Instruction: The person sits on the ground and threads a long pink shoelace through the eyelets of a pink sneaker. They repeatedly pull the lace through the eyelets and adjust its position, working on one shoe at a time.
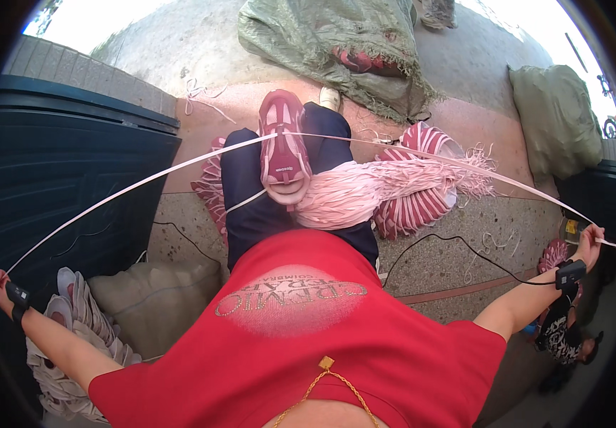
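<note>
Right now I have the red-and-pink shoe [285,158] resting on the lap, over the dark trousers [247,192]. From its middle a pale lace [144,170] runs out both ways in long strands. Far to the shoe's left, my left hand [4,287] pinches one strand's end between thumb and fingers, as far as that small view shows. Far to its right, my right hand [591,244] pinches the other strand, a short tail poking out past the fingers. Touching the shoe's right side I see a bundle of pink laces [340,196]; further right lie striped shoe pieces [411,210]. Beyond the shoe sits a green sack [301,32]; left of it and nearer me are a tan sack [154,303] and pale shoe pieces [72,321].
</note>
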Motion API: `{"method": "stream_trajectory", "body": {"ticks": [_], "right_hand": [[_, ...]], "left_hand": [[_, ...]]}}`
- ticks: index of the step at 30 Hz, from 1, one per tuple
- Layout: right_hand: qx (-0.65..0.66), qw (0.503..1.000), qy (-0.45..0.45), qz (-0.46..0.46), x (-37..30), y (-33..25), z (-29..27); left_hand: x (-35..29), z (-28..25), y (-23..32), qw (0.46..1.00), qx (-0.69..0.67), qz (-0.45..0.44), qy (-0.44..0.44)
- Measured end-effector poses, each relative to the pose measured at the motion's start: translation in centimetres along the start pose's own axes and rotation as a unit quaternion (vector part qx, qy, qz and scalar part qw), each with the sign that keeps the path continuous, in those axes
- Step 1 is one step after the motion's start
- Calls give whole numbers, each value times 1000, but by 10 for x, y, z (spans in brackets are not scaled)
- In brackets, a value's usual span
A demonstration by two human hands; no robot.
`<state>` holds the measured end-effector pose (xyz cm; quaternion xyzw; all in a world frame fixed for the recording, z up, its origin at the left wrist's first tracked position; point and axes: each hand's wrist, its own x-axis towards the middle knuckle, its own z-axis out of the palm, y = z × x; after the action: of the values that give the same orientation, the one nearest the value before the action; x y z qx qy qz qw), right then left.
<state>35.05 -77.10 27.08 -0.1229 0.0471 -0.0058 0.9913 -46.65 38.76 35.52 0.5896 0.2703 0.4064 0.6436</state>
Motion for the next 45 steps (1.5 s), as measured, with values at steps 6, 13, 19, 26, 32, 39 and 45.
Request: {"method": "stream_trajectory", "body": {"ticks": [6,13,19,26,32,39,45], "right_hand": [[-320,923,-114,-183,40,17,2],[-790,569,-227,17,-43,426,-71],[-716,463,-504,136,-138,600,-134],[-658,490,-433,373,-156,643,-142],[-747,396,-497,195,-146,664,-151],[-776,301,-550,66,-133,682,-150],[-783,250,-563,79,-131,683,-144]], "left_hand": [[75,47,1,952,205,-17,226],[26,421,-299,941,226,-233,-94],[-74,598,-380,825,178,-405,-352],[-81,632,-426,770,182,-531,-302],[-99,628,-440,860,75,-455,-219],[-110,620,-445,881,48,-411,-231],[-111,619,-442,880,33,-417,-224]]}}
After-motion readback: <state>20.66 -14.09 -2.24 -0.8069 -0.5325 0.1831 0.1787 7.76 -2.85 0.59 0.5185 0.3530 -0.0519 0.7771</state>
